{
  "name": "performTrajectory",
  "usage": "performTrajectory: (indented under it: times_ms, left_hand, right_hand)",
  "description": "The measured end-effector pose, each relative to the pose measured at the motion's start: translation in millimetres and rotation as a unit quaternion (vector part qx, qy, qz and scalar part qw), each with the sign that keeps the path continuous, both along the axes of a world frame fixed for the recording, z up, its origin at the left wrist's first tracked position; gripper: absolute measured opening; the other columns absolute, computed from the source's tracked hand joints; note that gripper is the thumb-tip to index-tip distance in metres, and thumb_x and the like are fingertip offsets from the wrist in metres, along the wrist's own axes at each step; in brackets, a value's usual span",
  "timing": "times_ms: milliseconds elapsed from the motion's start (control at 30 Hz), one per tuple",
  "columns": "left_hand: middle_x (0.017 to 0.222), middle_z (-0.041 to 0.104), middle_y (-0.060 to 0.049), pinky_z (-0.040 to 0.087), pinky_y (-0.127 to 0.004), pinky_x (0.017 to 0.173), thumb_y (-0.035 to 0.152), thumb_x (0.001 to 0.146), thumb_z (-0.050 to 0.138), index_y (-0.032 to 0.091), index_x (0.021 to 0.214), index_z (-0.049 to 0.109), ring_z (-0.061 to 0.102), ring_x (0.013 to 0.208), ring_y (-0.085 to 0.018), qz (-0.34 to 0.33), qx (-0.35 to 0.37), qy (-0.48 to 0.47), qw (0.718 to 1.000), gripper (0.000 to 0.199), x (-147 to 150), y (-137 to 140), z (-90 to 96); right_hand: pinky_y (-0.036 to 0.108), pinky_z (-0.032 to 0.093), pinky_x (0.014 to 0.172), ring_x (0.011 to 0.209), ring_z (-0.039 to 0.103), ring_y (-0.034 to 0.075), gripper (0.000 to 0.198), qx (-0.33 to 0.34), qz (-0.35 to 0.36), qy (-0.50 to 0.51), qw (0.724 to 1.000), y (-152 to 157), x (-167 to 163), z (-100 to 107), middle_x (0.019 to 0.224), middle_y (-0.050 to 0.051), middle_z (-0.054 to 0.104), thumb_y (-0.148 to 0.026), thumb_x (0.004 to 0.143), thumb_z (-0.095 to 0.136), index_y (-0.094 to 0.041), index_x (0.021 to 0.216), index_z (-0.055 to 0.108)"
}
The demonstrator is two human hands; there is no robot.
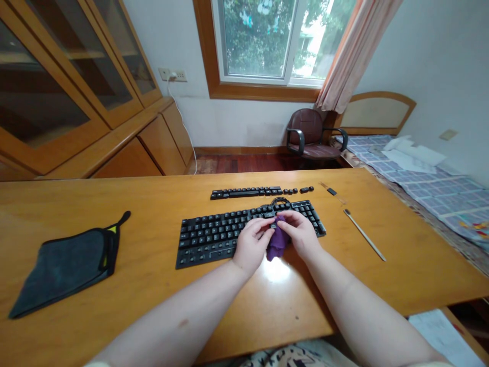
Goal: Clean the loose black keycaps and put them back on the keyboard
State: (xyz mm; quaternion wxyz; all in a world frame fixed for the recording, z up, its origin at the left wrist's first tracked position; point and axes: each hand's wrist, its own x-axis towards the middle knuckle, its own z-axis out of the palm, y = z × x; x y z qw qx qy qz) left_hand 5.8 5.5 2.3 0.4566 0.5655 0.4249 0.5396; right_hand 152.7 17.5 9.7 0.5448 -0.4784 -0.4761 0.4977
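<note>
A small keycap (273, 225) is pinched between the fingertips of the left hand (251, 244) and the right hand (300, 233), both closed on it and on a purple cloth (277, 243) that hangs just below the fingers. The keyboard (214, 235) lies directly beyond and left of the hands, its long axis running left to right. A row of loose keys (260, 191) lies further beyond, parallel.

Wooden desk (153, 285) as landmark. Lying on its left part, a dark folded cloth pouch (64, 265) with a loop at one corner. Toward its right part, a thin long stick (364, 235), slanted. Beyond its far edge, a dark red armchair (311, 135) under a window (267, 38). Left of it, glass-fronted wooden cabinets (76, 92). Right of it, a bed (428, 178) with a checked cover.
</note>
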Motion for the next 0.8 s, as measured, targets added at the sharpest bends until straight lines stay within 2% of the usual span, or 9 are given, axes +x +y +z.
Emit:
performTrajectory:
  times_ms: [67,167,300,400,500,600,700,800]
  left_hand:
    - [0.101,0.062,-0.006,0.048,-0.032,0.091,0.021,0.078,0.058,0.021,0.098,0.068,0.06,0.097,-0.017,0.0,0.006,0.009,1.0,0.022,0,0,2.2]
    - [0.096,0.064,-0.006,0.05,-0.032,0.088,0.019,0.073,0.062,0.019,0.102,0.064,0.062,0.091,-0.016,0.003,-0.053,-0.055,0.997,0.029,2,1,1.0]
    - [0.085,0.066,-0.004,0.052,-0.032,0.084,0.015,0.064,0.069,0.015,0.092,0.061,0.065,0.085,-0.016,0.006,-0.104,-0.114,0.988,0.029,5,2,-1.7]
    - [0.091,0.064,-0.005,0.052,-0.031,0.084,0.018,0.068,0.067,0.016,0.089,0.065,0.064,0.088,-0.016,0.017,-0.072,-0.086,0.994,0.021,3,1,0.5]
    - [0.097,0.062,-0.006,0.051,-0.03,0.086,0.019,0.069,0.066,0.017,0.089,0.069,0.062,0.094,-0.016,0.029,-0.024,-0.039,0.999,0.02,1,2,2.4]
    - [0.096,0.065,-0.006,0.052,-0.031,0.085,0.018,0.07,0.065,0.017,0.094,0.067,0.063,0.091,-0.016,0.025,-0.044,-0.054,0.997,0.024,1,3,0.0]
    - [0.086,0.068,-0.005,0.054,-0.031,0.08,0.017,0.066,0.067,0.015,0.09,0.064,0.065,0.083,-0.016,0.031,-0.089,-0.101,0.99,0.024,2,4,-4.8]
    - [0.08,0.068,-0.004,0.054,-0.03,0.076,0.018,0.065,0.068,0.014,0.082,0.062,0.065,0.076,-0.014,0.037,-0.107,-0.103,0.988,0.019,2,4,-7.6]
  right_hand:
    - [0.033,0.05,0.072,0.074,0.062,0.017,0.024,0.0,0.005,-0.006,1.0,0,-1,-1,0.08,0.001,0.068,-0.03,0.062,0.073,-0.022,0.083,0.066]
    - [0.033,0.05,0.068,0.071,0.061,0.016,0.024,0.002,0.006,-0.012,1.0,-1,-3,-2,0.078,0.001,0.067,-0.03,0.062,0.073,-0.021,0.082,0.065]
    - [0.031,0.05,0.067,0.069,0.061,0.016,0.022,0.006,0.008,-0.018,1.0,-2,-4,-2,0.075,0.001,0.067,-0.029,0.06,0.075,-0.021,0.078,0.065]
    - [0.033,0.051,0.073,0.076,0.063,0.017,0.02,0.012,0.004,-0.012,1.0,-2,-3,0,0.083,0.002,0.069,-0.03,0.066,0.071,-0.022,0.083,0.067]
    - [0.037,0.047,0.087,0.093,0.062,0.02,0.019,0.05,0.015,-0.03,0.998,-2,-1,3,0.097,0.005,0.069,-0.03,0.071,0.067,-0.023,0.089,0.07]
    - [0.038,0.045,0.092,0.098,0.061,0.021,0.017,0.08,0.035,-0.056,0.995,-2,0,4,0.098,0.005,0.069,-0.028,0.07,0.069,-0.023,0.085,0.072]
    - [0.039,0.048,0.086,0.092,0.063,0.021,0.026,0.04,0.05,-0.02,0.998,-2,-1,1,0.096,0.005,0.07,-0.026,0.065,0.072,-0.024,0.091,0.071]
    - [0.038,0.05,0.08,0.085,0.064,0.02,0.034,0.008,0.054,0.017,0.998,-1,-2,-1,0.093,0.005,0.07,-0.026,0.06,0.075,-0.023,0.093,0.069]
